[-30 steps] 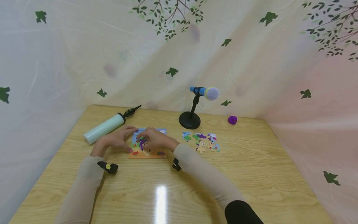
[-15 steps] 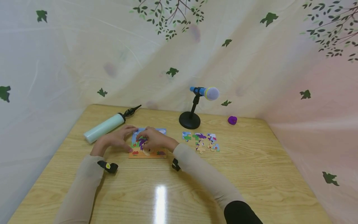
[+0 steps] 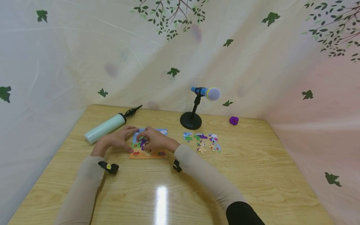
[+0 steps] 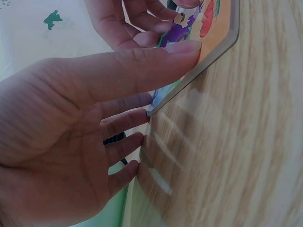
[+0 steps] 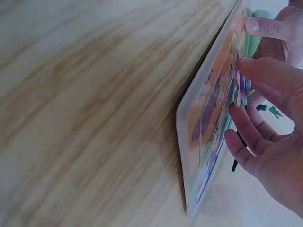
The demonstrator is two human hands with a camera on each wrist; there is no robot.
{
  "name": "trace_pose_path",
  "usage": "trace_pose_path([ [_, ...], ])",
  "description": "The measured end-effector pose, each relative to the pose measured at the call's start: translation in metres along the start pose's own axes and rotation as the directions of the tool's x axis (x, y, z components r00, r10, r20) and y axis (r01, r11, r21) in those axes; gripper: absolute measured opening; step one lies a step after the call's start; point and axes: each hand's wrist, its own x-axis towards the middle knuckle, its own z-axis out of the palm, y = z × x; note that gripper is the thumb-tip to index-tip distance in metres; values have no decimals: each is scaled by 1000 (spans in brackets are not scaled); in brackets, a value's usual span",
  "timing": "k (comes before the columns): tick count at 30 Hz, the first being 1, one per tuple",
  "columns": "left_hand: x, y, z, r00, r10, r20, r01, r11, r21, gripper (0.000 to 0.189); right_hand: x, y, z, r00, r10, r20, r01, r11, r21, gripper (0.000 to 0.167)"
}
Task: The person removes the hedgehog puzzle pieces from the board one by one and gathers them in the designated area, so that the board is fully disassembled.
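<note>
Left hand [image 3: 117,140]: spread wide at the puzzle board's [image 3: 149,157] left side, seemingly steadying it | Right hand [image 3: 156,140]: narrowed, pinching a puzzle piece [image 5: 237,97], probably for fine control | Board: on the table [image 3: 126,193], beneath the right hand; loose pieces [image 3: 202,149] beyond it, rightward, apparently kept within reach

Pale cloth [image 3: 135,78] is hanging in folds from ten o'clock round through twelve to two, walling in a wooden table [image 3: 132,193] as a small nook. Printed leafy branches [image 3: 175,14] are drooping at twelve and between one and two. A blue microphone [image 3: 209,93] is standing at twelve, and jigsaw pieces [image 3: 202,144] are lying toward one. Since the cloth is hiding the room beyond, the nook may be sitting in a home or in a small studio.
</note>
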Motion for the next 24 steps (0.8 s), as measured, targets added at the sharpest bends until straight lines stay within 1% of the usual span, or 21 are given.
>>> trace_pose_path([
  [3, -1, 1, -1, 1000, -2, 0, 2, 1000, -18, 104, 0, -1, 0, 1000, -2, -5, 2, 1000, -16, 44],
  [8, -2, 4, 1, 1000, -17, 6, 17, 999, -45, 104, 0, -2, 2, 1000, 21, -3, -21, 1000, -4, 45],
  [13, -3, 4, 2, 1000, -28, -1, 28, 999, -33, 104, 1, -4, 1, 999, 40, 2, -40, 999, -10, 48],
  [20, -3, 6, 1, 1000, -21, -5, 20, 999, -40, 104, -1, -7, -1, 1000, 31, -3, -31, 999, -29, 47],
  [24, -2, 5, 2, 1000, -25, -1, 25, 999, -44, 104, 1, -6, 0, 1000, 21, -5, -21, 999, -44, 47],
])
